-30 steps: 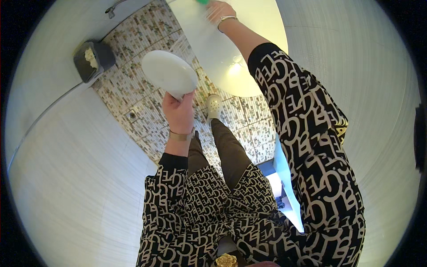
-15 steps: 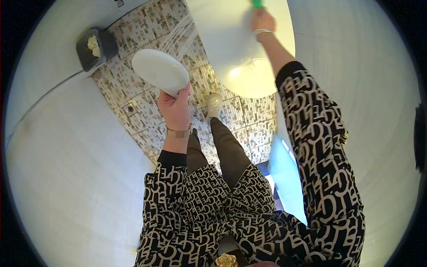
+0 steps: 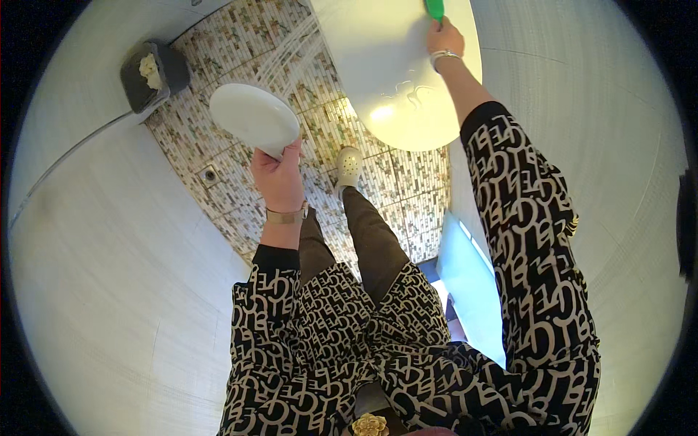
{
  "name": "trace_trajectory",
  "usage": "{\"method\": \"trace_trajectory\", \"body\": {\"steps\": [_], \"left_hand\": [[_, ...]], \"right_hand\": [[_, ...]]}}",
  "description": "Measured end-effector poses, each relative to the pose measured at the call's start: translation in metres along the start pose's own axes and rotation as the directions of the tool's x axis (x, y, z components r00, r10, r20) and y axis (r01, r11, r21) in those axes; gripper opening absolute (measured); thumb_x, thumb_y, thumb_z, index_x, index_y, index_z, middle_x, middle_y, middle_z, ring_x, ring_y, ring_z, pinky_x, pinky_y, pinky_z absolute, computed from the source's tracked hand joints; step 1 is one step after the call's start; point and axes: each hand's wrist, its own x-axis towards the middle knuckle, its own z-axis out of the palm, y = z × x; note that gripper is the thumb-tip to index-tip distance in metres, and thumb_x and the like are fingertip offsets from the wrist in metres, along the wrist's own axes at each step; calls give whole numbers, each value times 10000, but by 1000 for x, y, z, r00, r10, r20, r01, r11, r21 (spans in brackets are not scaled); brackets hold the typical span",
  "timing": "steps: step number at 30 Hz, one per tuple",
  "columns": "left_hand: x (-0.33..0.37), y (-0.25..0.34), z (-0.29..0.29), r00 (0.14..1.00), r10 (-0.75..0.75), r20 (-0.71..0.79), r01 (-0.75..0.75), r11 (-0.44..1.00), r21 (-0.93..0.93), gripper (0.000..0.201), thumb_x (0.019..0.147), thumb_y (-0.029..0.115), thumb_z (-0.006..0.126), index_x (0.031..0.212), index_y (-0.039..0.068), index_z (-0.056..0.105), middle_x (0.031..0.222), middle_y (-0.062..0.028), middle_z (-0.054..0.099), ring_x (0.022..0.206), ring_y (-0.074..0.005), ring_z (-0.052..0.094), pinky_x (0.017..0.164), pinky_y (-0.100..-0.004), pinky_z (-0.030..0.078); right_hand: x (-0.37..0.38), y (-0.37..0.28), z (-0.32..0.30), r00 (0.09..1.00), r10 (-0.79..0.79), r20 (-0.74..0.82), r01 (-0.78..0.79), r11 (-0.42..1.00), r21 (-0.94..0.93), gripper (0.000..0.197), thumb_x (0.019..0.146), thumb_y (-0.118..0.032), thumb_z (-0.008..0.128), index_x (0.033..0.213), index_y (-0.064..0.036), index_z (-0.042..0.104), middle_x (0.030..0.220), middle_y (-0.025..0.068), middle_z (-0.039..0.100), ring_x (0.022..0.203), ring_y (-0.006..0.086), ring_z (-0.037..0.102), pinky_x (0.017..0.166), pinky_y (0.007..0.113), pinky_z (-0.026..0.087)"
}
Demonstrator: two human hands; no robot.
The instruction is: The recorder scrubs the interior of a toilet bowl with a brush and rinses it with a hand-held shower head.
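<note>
My left hand (image 3: 278,178) is closed on the near edge of a white oval plate (image 3: 254,116), holding it tilted above the floor. My right hand (image 3: 446,38) reaches far forward, closed round a green handle (image 3: 435,7). The upper frame edge cuts off the rest of that tool, so its kind does not show. Below the right hand lies a large white surface with a rounded end (image 3: 363,54), with a wet, shiny patch near that end. Whether the green tool touches the surface is not visible.
At the far left stands a dark grey bin (image 3: 174,69) with crumpled white paper (image 3: 150,71) in it. A floor drain (image 3: 209,174) sits in the mosaic-patterned tile floor (image 3: 240,178). Pale walls rise on both sides. A bluish panel (image 3: 469,291) stands at the lower right, near my legs.
My right hand has moved slightly right and a little nearer, showing more of the green handle. The plate has shifted slightly left in my left hand.
</note>
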Motion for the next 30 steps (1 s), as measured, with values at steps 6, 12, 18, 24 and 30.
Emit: {"method": "trace_trajectory", "body": {"steps": [6,12,18,24,30], "left_hand": [[-1,3,-13,999,-46,-18,44,997,-64,139,811,118,658,748,43,559,670,4,562,614,-82,501,604,-238,394],[-2,6,-55,1000,16,10,-16,1000,27,109,795,106,670,800,39,583,677,3,577,613,-77,520,589,-230,397],[-3,8,-72,999,-39,35,42,994,-101,108,782,79,675,846,36,599,761,3,606,637,-69,534,606,-217,416],[0,2,-88,987,-3,158,12,998,-54,169,778,50,667,927,13,598,824,8,616,707,-72,555,629,-226,438],[2,16,-116,983,-56,177,66,996,-53,209,794,85,669,965,-3,587,903,-13,620,817,-71,543,723,-217,427]], "right_hand": [[-69,-127,50,949,-207,238,208,978,21,284,877,-312,424,1050,-112,530,840,177,633,814,364,611,720,480,481],[-130,-93,30,944,-120,307,93,991,100,334,885,-337,418,1140,-132,486,783,183,623,754,366,605,657,478,465],[-158,-50,22,984,84,159,-99,991,89,313,885,-345,417,1101,-140,513,754,196,615,736,383,598,648,471,465],[-86,-130,44,950,-261,171,280,955,-101,284,880,-316,425,1058,-118,524,797,196,622,769,372,601,661,477,468],[-177,-45,12,881,-222,418,331,920,-209,362,904,-370,389,1224,-204,415,754,171,620,692,358,603,611,479,464]]}}
